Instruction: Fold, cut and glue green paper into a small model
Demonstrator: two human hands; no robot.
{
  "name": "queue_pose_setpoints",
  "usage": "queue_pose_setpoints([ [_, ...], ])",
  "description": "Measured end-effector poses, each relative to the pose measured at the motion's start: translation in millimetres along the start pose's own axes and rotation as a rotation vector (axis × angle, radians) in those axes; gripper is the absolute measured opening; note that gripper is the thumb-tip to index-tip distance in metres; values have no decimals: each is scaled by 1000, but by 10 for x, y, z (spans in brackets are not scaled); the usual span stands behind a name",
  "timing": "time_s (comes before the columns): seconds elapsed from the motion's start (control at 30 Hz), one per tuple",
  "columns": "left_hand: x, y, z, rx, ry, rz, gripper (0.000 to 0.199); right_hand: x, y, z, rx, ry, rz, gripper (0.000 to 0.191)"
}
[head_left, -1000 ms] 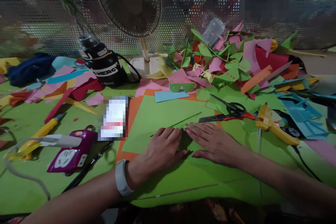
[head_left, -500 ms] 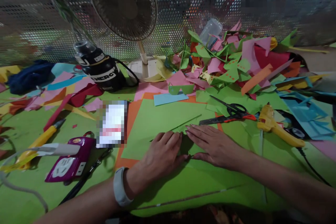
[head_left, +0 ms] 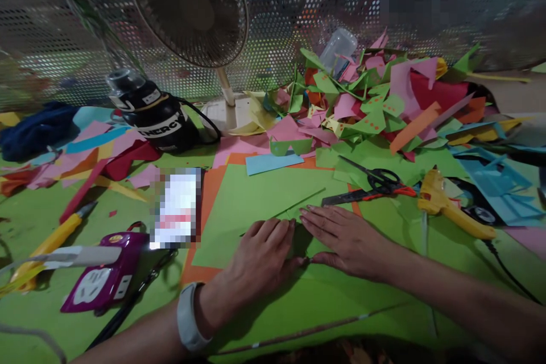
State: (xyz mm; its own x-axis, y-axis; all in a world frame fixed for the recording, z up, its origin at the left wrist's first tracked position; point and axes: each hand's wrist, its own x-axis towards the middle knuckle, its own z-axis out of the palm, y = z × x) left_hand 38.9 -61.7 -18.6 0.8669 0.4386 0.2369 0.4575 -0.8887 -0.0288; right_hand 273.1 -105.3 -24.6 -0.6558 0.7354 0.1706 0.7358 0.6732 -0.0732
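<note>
On the table [head_left: 128, 216], near the middle of its front edge, your left hand [head_left: 265, 250] curls over thin, smooth green paper [head_left: 292, 211]; I cannot tell whether it pinches. Your right hand [head_left: 345, 239] lies flat against the same paper, fingers straight, thumb spread apart. Just beyond, a rectangular green sheet [head_left: 247, 199] overlaps orange paper [head_left: 210, 193]. Toward the back right corner sits a jagged heap of angular paper scraps [head_left: 341, 108].
</note>
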Motion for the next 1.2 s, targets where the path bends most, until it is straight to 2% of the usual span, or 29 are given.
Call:
queue_pose_setpoints([
  [0.47, -13, -9, 32, -15, -19, -21, 53, 15, -7, -6, 46, -49, 31, 62],
  [1.0, 7, -8, 5, -30, -64, -31, 51, 3, -22, 27, 68, 4, 48, 56],
  [1.2, 39, -11, 2, -13, -79, -23, 43, 32, -52, -8, 1, 52, 49, 58],
])
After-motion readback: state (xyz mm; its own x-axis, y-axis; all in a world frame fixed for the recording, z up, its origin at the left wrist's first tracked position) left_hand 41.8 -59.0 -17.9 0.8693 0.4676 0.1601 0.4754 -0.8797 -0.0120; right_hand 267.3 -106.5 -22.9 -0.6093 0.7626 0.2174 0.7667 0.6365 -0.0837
